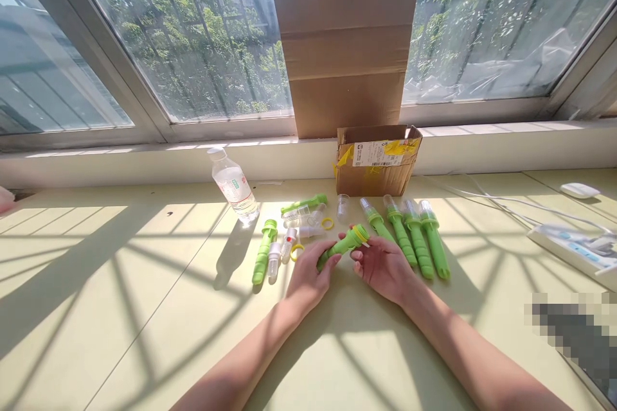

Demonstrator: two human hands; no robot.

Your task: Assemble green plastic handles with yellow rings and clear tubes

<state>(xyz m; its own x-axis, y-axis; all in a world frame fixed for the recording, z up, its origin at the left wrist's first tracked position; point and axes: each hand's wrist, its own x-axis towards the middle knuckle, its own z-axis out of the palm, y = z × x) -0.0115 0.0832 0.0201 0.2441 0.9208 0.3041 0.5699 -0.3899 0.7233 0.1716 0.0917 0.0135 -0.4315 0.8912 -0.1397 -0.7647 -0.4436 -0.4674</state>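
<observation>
My left hand (pixel 312 273) is closed around a green torch-shaped handle (pixel 343 245), tilted up to the right. A yellow ring (pixel 359 235) sits around its wider end. My right hand (pixel 385 268) is at that end, palm partly turned up, thumb and fingertips at the ring. Left of my hands lies another green handle (pixel 264 253) without a clear cap. Beside it are two small white-and-clear inserts (pixel 274 262), one with a red dot, and a loose yellow ring (pixel 297 252). To the right, several green handles with clear tops (pixel 436 244) lie in a row.
Behind lie another green handle (pixel 303 204), clear cups (pixel 342 207) and a second loose ring (pixel 328 223). A water bottle (pixel 234 186) stands left; an open cardboard box (pixel 376 173) stands by the window. A power strip (pixel 573 249) with white cables is at right.
</observation>
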